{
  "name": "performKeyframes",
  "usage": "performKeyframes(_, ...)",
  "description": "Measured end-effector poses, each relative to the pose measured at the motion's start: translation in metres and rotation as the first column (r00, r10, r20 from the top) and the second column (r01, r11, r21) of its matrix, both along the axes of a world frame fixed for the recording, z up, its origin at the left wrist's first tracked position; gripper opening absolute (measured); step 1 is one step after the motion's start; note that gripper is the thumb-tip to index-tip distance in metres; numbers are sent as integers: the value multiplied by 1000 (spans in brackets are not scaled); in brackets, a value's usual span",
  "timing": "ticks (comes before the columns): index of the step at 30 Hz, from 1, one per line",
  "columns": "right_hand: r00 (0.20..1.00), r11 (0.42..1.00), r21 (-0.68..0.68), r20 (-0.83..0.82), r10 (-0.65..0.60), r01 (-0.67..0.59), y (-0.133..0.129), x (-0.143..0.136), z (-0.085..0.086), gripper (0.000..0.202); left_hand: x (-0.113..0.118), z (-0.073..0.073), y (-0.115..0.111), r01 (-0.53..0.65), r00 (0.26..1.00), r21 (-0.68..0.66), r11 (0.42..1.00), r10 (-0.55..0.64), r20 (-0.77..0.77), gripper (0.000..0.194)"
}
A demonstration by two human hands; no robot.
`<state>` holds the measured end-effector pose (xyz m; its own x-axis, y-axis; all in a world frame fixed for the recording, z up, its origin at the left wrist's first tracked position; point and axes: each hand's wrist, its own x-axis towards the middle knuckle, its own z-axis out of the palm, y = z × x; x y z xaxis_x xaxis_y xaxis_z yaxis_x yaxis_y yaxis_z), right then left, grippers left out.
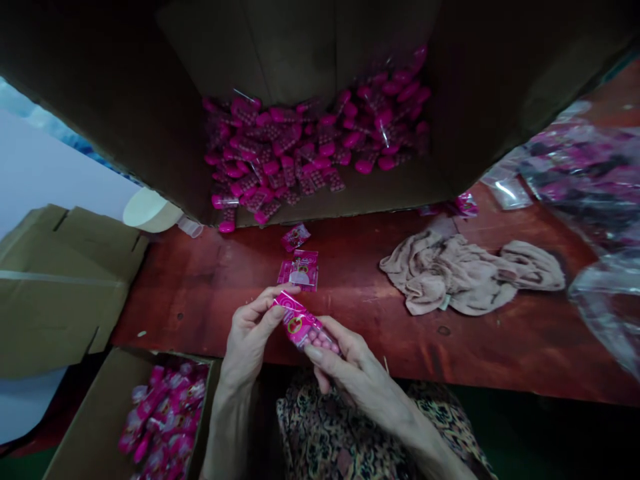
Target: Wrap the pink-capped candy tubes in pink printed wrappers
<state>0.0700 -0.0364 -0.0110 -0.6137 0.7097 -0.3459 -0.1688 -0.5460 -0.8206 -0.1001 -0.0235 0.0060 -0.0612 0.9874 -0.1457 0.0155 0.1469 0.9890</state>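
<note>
Head view: both hands meet over the near edge of a red table (200, 293). The left hand (250, 333) pinches the top end of a pink packet (303, 325) between thumb and fingertips. The right hand (345, 363) grips the packet's lower end, where small round pink pieces show through clear film, with its fingers curled around it. The packet lies slanted between the two hands, just above the table edge and the person's patterned lap.

Just beyond the hands, pink cards (299, 270) lie flat on the table, and a smaller wrapper (295, 237) lies a little further off. Behind them a big box (150, 133) lies on its side, open toward the person, with a heap of pink packets (310, 147) inside. A crumpled beige cloth (465, 273) lies to the right, near clear bags (590, 180) of more pink goods. At lower left, an open carton (100, 413) holds further pink packets.
</note>
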Motion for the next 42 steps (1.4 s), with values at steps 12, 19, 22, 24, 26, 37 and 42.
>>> performKeyframes(12, 995, 996, -79, -94, 29, -36, 8, 5, -10, 31, 13, -13, -1, -302, 864, -60, 951, 300, 405, 29)
performKeyframes(19, 998, 1000, 22, -65, 2, 0, 3, 4, -17, 31, 49, -16, -19, -139, 849, -329, 934, 283, 446, 26)
performKeyframes(22, 992, 996, 78, -119, 42, -33, 4, 9, -17, 25, 54, -16, -17, -160, 825, -338, 927, 313, 470, 25)
performKeyframes(24, 993, 992, 119, -109, 55, -42, 5, 12, -14, 20, 54, -16, -16, -129, 821, -346, 929, 296, 489, 28)
performKeyframes(26, 997, 988, 155, -68, 38, -27, 5, 14, -11, 22, 53, -16, -15, -102, 817, -356, 929, 282, 502, 30)
performKeyframes(37, 973, 969, 143, 90, -213, 199, -12, -2, -13, 23, 73, -12, -26, -137, 805, -452, 881, 365, 467, 26)
performKeyframes(42, 976, 973, 73, -45, -214, 217, -5, -7, -15, 27, 72, -14, -30, -122, 808, -417, 901, 334, 485, 31)
